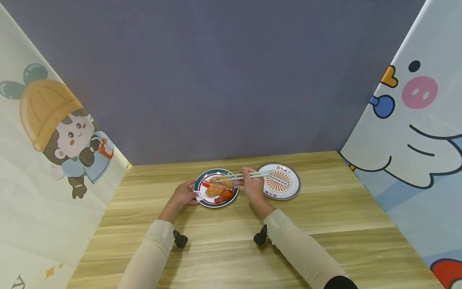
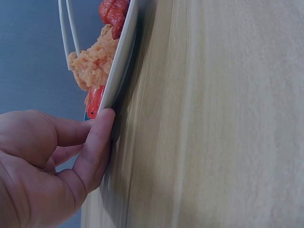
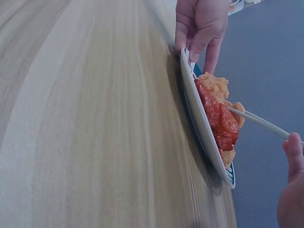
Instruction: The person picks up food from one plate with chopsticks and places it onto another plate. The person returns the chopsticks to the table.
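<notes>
In the head view my left hand [image 1: 183, 194] pinches the left rim of a dark-green-rimmed plate [image 1: 213, 171]. The left wrist view shows thumb and fingers at its edge. Food lies on this plate: a lumpy fried chicken piece [image 2: 95, 61], a glossy red-brown roasted piece [image 3: 218, 118] and a bright red shrimp-like piece [image 2: 95, 102]. My right hand [image 1: 252, 186] holds pale green chopsticks [image 1: 258, 174] to the right of the plate. Their tips reach over the food, right at a curled golden fried piece [image 3: 240, 114].
A white plate [image 1: 296, 184] with an orange sunburst print lies to the right, partly behind my right hand. The wooden table [image 1: 231, 249] ends at a grey back panel [image 1: 231, 80]. Cartoon-printed panels [image 1: 36, 192] stand on both sides.
</notes>
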Demonstrator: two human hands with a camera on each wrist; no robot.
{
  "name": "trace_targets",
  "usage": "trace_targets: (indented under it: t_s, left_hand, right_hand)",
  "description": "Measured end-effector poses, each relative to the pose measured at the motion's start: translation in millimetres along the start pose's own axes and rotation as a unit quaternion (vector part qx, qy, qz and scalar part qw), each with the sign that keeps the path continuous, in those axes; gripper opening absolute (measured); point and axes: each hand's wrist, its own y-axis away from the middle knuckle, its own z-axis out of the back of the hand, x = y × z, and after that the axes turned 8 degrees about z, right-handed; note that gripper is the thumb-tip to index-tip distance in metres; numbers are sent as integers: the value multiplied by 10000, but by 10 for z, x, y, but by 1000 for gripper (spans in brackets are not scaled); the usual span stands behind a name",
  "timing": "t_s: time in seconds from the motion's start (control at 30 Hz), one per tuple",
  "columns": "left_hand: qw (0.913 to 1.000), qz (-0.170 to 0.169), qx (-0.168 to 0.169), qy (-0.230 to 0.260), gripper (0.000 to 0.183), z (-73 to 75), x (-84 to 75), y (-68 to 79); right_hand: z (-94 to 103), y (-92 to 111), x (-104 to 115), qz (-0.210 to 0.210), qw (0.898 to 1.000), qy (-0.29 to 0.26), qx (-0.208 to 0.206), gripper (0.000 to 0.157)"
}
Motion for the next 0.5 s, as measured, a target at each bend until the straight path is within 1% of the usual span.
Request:
trace_targets:
  t_s: [0.17, 0.33, 0.5]
  left_hand:
    - [10000, -24, 9, 23, 69, 2, 0, 6]
    - [10000, 3, 26, 5, 68, 4, 3, -2]
    - [10000, 5, 32, 10, 69, 7, 1, 3]
  right_hand:
    - [0, 19, -14, -52, 9998, 165, 94, 31]
    - [21, 51, -24, -138, 9985, 385, 363, 30]
    - [54, 45, -24, -109, 9975, 425, 556, 36]
